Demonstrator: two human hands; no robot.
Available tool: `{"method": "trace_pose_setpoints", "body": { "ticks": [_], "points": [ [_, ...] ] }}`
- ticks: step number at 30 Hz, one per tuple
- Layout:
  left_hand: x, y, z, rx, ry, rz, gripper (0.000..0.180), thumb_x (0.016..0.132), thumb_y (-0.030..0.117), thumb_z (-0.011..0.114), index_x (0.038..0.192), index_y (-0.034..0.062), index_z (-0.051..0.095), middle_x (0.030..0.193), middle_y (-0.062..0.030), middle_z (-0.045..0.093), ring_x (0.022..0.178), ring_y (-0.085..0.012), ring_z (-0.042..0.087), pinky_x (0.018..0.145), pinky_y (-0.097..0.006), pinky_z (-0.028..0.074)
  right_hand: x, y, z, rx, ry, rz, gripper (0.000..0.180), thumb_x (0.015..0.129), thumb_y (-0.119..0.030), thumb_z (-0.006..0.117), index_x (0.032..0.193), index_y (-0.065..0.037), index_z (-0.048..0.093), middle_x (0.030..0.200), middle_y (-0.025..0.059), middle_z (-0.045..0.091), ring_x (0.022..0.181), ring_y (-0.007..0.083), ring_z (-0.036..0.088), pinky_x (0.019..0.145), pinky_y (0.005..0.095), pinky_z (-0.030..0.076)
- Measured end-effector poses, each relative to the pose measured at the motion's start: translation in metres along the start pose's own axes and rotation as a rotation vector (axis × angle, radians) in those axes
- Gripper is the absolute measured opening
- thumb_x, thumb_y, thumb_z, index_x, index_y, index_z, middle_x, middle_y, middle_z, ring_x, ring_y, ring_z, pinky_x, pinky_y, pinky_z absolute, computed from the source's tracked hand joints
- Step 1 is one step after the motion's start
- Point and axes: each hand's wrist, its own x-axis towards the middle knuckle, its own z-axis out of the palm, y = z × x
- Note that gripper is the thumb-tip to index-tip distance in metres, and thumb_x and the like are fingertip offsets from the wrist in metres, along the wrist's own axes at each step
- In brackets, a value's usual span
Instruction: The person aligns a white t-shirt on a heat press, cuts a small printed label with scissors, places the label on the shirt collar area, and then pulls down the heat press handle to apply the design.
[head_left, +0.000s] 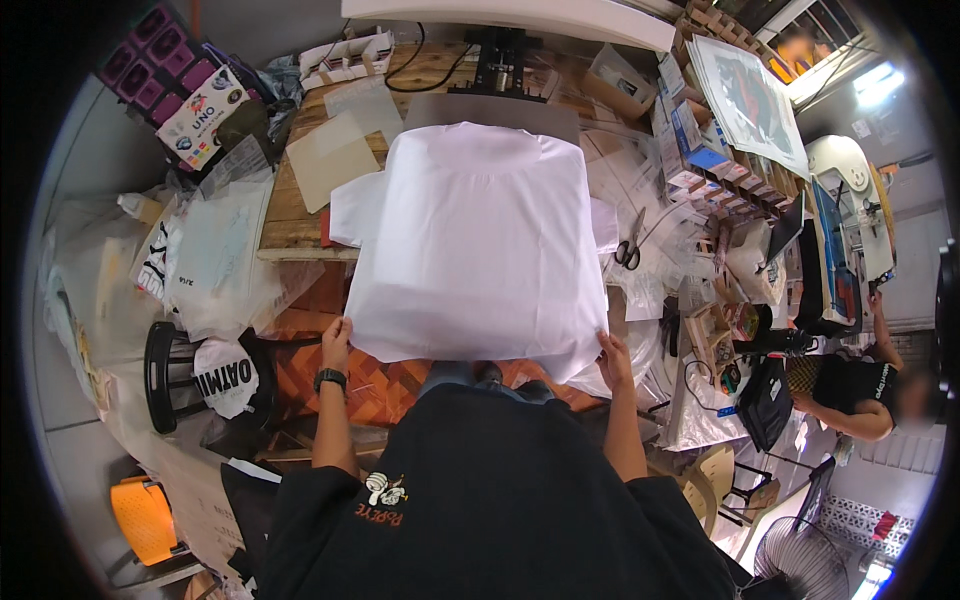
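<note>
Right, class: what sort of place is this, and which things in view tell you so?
Probably a small clothing workshop, perhaps one that prints shirts. A plain white shirt is spread out at a wooden table, scissors lie to its right, and what looks like a sewing machine stands farther right.

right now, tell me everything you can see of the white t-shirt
The white t-shirt is plain, in smooth-looking fabric with soft creases and no print on the visible side. It is spread out with the neckline at the far end, short sleeves showing at both sides, and the hem toward the person, reaching past the near edge of the wooden table. The left hand holds one hem corner, the right hand the other.
</note>
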Motion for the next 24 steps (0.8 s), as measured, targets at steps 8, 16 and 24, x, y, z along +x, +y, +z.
{"method": "trace_pose_setpoints", "body": {
  "ticks": [8, 16, 24],
  "points": [
    [0.003, -0.001, -0.003, 0.279, 0.279, 0.132, 0.029, 0.097, 0.025, 0.063, 0.092, -0.0031, 0.068, 0.078, 0.0054, 0.057, 0.073, -0.0070, 0.049, 0.067, -0.025, 0.043, 0.001, -0.001, -0.002, -0.488, 0.159, -0.160, 0.041, 0.087, -0.039, 0.075, 0.092, 0.002, 0.072, 0.077, 0.0003, 0.066, 0.063, 0.0073, 0.056, 0.056, 0.0225, 0.041],
    [-0.006, 0.008, -0.001, 0.349, 0.335, 0.161, 0.028, 0.091, 0.025, 0.072, 0.097, -0.0027, 0.073, 0.081, 0.0015, 0.066, 0.074, -0.0080, 0.054, 0.069, -0.027, 0.046, -0.016, -0.006, 0.006, -0.573, 0.243, -0.225, 0.040, 0.088, -0.037, 0.074, 0.092, 0.003, 0.073, 0.074, 0.0009, 0.065, 0.060, 0.0062, 0.051, 0.052, 0.0238, 0.037],
    [-0.004, -0.016, -0.012, 0.363, 0.345, 0.152, 0.027, 0.092, 0.021, 0.070, 0.099, -0.0047, 0.072, 0.085, -0.0052, 0.071, 0.078, -0.0133, 0.061, 0.075, -0.030, 0.049, -0.008, 0.010, -0.007, -0.493, 0.246, -0.136, 0.039, 0.086, -0.035, 0.075, 0.095, 0.002, 0.073, 0.076, 0.0034, 0.067, 0.062, 0.0113, 0.058, 0.058, 0.0267, 0.046]
  ]
}}
